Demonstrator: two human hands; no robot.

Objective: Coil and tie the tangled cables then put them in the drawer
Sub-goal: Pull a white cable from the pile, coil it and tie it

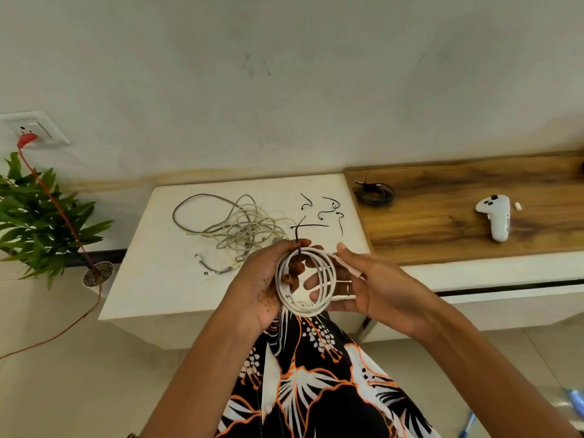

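Note:
I hold a coiled white cable (327, 273) in front of me, just above the near edge of the white cabinet top (158, 279). My left hand (257, 286) grips the coil's left side and pinches a black tie (298, 237) that sticks up from the top of the coil. My right hand (360, 282) holds the coil's right side. Behind it a tangle of grey and cream cables (237, 230) lies on the white top. Several loose black ties (328, 210) lie to the right of the tangle. A coiled black cable (374, 194) rests on the wooden top (474, 216).
A white handheld controller (496, 216) and a small white piece (517, 206) lie on the wooden top. A potted green plant (41, 216) stands at the left, with a red cord (63, 216) running from a wall socket (31, 128) down to the floor.

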